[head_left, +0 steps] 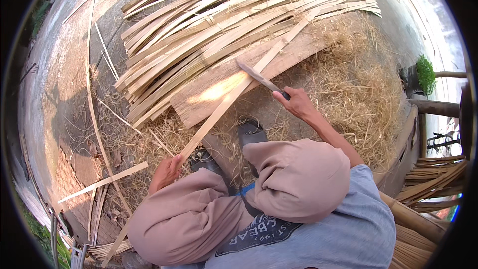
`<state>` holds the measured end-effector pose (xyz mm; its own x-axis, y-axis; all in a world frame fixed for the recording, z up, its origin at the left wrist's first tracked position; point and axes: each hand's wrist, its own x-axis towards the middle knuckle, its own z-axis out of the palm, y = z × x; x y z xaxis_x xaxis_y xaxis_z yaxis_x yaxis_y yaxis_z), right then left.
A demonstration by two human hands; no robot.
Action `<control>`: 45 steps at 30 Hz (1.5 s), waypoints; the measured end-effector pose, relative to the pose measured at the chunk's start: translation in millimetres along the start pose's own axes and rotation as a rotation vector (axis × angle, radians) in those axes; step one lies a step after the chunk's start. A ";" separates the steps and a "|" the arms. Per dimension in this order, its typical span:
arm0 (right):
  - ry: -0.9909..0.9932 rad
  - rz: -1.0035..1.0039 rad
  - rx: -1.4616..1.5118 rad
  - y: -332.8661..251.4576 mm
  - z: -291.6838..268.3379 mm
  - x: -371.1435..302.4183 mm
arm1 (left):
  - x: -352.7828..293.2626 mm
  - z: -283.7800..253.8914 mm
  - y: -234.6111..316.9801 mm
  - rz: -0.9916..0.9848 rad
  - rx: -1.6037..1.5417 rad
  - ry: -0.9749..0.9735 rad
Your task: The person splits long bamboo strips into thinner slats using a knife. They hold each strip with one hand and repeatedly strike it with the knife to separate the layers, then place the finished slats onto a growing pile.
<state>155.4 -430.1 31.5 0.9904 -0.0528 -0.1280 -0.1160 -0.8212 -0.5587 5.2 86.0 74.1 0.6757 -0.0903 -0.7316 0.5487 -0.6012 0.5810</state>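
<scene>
My left hand [167,172] is closed round the near end of a long pale bamboo strip [219,113], beside my left knee. The strip slants away to the upper right, across a flat wooden board [199,98]. In my right hand [296,103] is a knife [258,76] by its dark handle. Its blade points to the upper left and lies over the strip, above the board; I cannot tell whether it touches. Part of my left hand is hidden by my trouser leg.
A wide pile of split bamboo strips [209,25] lies beyond the board. Curly shavings [358,99] cover the ground at right. Loose strips [91,79] lie at left. Bundled strips [433,182] and a bamboo pole [413,216] are at far right, below a green plant [425,73].
</scene>
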 end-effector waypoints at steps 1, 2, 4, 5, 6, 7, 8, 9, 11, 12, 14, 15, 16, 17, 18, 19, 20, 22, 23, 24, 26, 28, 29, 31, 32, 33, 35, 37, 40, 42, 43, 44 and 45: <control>-0.025 -0.014 -0.022 8.8 0.6 -6.7 | -14.0 4.4 -27.7 -0.048 -0.070 -0.016; -0.038 -0.032 -0.030 10.6 1.9 -10.9 | -29.7 -4.0 -58.8 -0.090 -0.125 -0.019; 0.104 0.187 0.057 22.2 -14.3 4.0 | -37.1 -17.1 -82.9 -0.119 -0.135 -0.038; 0.114 0.185 0.076 18.4 -4.2 8.8 | -52.5 -18.9 -83.0 -0.132 -0.104 -0.011; 0.164 0.212 0.072 21.8 -10.0 10.7 | -49.7 -25.2 -39.3 -0.073 0.039 -0.017; 0.004 0.127 0.021 5.6 -2.7 -2.0 | -57.4 -30.2 -4.1 -0.026 0.172 0.001; 0.010 0.066 0.005 4.2 3.8 5.6 | -78.0 -29.6 4.2 -0.109 0.041 0.008; 0.017 0.036 -0.008 9.0 11.0 5.4 | -95.2 -33.9 15.9 -0.194 -0.072 -0.009; 0.156 0.107 -0.007 25.5 0.4 22.5 | -108.7 -41.3 12.0 -0.311 -0.243 0.019; 0.130 0.169 0.046 33.8 -1.7 28.7 | -108.6 -43.6 -3.3 -0.337 -0.307 0.057; 0.055 0.244 0.141 28.0 -14.5 43.8 | -87.5 -44.9 -46.4 -0.225 -0.198 0.141; 0.029 0.269 0.145 17.0 -12.7 43.9 | -55.2 -54.4 -77.4 -0.076 0.004 0.180; 0.049 0.277 0.188 14.8 -9.9 39.0 | -32.7 -56.0 -74.7 0.073 0.209 0.201; 0.072 0.287 0.230 13.3 -7.1 34.3 | -0.9 -49.2 -67.9 0.155 0.133 0.190; 0.084 0.296 0.270 13.7 -0.1 29.7 | 30.8 -31.7 -35.1 0.225 0.050 0.178; 0.105 0.265 0.311 4.6 17.1 30.0 | 47.9 -15.5 -24.0 0.196 0.067 0.153; 0.080 0.264 0.326 -5.2 23.3 27.0 | 69.0 -0.7 -7.5 0.190 0.079 0.115; 0.038 0.273 0.354 -20.2 31.2 10.1 | 93.1 23.4 36.3 0.077 -0.199 -0.036; 0.022 0.160 0.240 -18.6 26.4 -7.4 | 97.7 25.1 47.7 0.078 -0.130 -0.013; -0.011 0.048 0.133 -17.4 31.5 -28.2 | 97.7 26.1 52.8 0.064 -0.060 0.019; -0.062 -0.019 0.036 -17.0 35.3 -33.1 | 79.9 20.6 43.2 0.030 0.019 0.137; -0.070 0.093 0.014 1.6 3.3 -25.4 | 49.1 14.0 18.6 0.026 0.029 0.264; -0.014 0.255 0.101 27.4 -12.2 -6.6 | 41.9 14.6 10.6 0.038 0.040 0.277; 0.048 0.311 0.118 40.2 -23.2 24.3 | 41.9 16.3 5.8 0.073 0.046 0.338; 0.050 0.238 0.043 32.2 -19.4 26.9 | 39.5 17.3 9.8 0.085 0.064 0.335; 0.052 0.167 -0.033 27.8 -20.4 27.5 | 36.3 18.6 14.3 0.100 0.082 0.331; 0.044 0.051 -0.099 33.1 -7.9 17.1 | 28.4 13.2 -0.2 0.070 0.052 0.289; 0.084 0.234 0.006 43.4 -10.4 19.4 | 21.5 15.3 -15.9 0.055 0.010 0.308; 0.116 0.411 0.275 43.3 -33.7 41.4 | 23.3 10.9 -12.5 -0.024 -0.054 0.289; 0.195 0.219 0.089 39.8 -22.4 32.7 | 32.7 19.3 -11.4 0.010 -0.118 0.308; 0.207 0.148 0.031 39.2 -8.3 20.2 | 37.4 29.9 -8.4 0.100 -0.091 0.354; 0.219 0.074 -0.019 35.5 9.1 8.7 | 46.6 41.4 3.4 0.190 -0.059 0.405; 0.193 0.125 0.095 28.1 33.7 0.4 | 44.6 51.6 13.6 0.263 0.022 0.448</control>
<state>150.0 -434.1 -11.9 0.9630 -0.2655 -0.0473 -0.2361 -0.7451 -0.6238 17.4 32.8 30.9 0.9364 0.1058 -0.3346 0.3251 -0.6206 0.7136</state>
